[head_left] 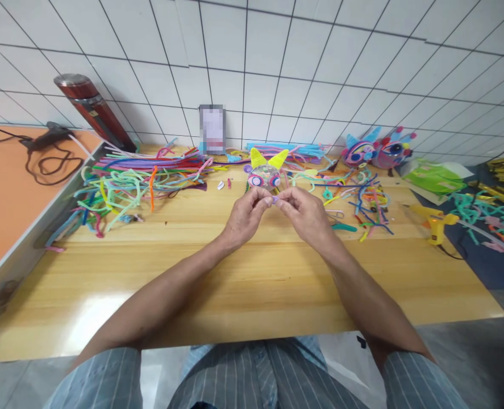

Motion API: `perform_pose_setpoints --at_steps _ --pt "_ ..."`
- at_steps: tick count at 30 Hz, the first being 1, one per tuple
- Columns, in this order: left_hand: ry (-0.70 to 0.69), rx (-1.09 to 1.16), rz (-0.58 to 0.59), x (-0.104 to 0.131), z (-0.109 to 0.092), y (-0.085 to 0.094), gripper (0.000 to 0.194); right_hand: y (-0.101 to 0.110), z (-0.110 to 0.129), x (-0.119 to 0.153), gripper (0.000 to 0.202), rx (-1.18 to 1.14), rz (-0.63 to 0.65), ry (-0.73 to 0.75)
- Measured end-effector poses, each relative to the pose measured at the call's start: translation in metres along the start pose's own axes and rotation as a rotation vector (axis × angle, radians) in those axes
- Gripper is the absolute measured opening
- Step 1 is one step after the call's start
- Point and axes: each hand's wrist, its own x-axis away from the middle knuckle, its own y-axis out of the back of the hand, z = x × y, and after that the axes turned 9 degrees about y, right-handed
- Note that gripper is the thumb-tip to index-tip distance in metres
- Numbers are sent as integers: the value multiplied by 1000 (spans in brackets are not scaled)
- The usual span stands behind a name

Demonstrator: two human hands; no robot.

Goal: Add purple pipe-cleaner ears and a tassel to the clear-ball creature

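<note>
While handheld, purple piece (275, 199) (phone (213, 129) illegible)

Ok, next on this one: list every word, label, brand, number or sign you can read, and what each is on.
None can be read.
Upright screen against the wall: pixelated, illegible.
Red flask: small mark on its side, too small to read.
Yellow glue gun: no legible marking.

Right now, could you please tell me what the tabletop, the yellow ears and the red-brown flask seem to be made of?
Tabletop: wood or wood-look laminate, glossy, with long grain and a bright reflection. Yellow ears: probably fuzzy pipe cleaner, ridged as if wound. Flask: likely metal, shiny, silvery top.
</note>
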Motion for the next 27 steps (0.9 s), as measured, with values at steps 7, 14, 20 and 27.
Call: perform_pose_setpoints --at_steps 7,14,20,27 --pt "67 99 71 -3 -1 0 38 2 0 0 13 30 -6 15" --pt "15 46 50 -4 -4 4 35 1 1 1 10 53 -23 41" --pt "208 308 41 1 5 -8 42 -2 0 0 13 -139 -21 -72" --pt "-54 -70 59 -6 -3 8 24 6 6 -1 11 4 -4 3"
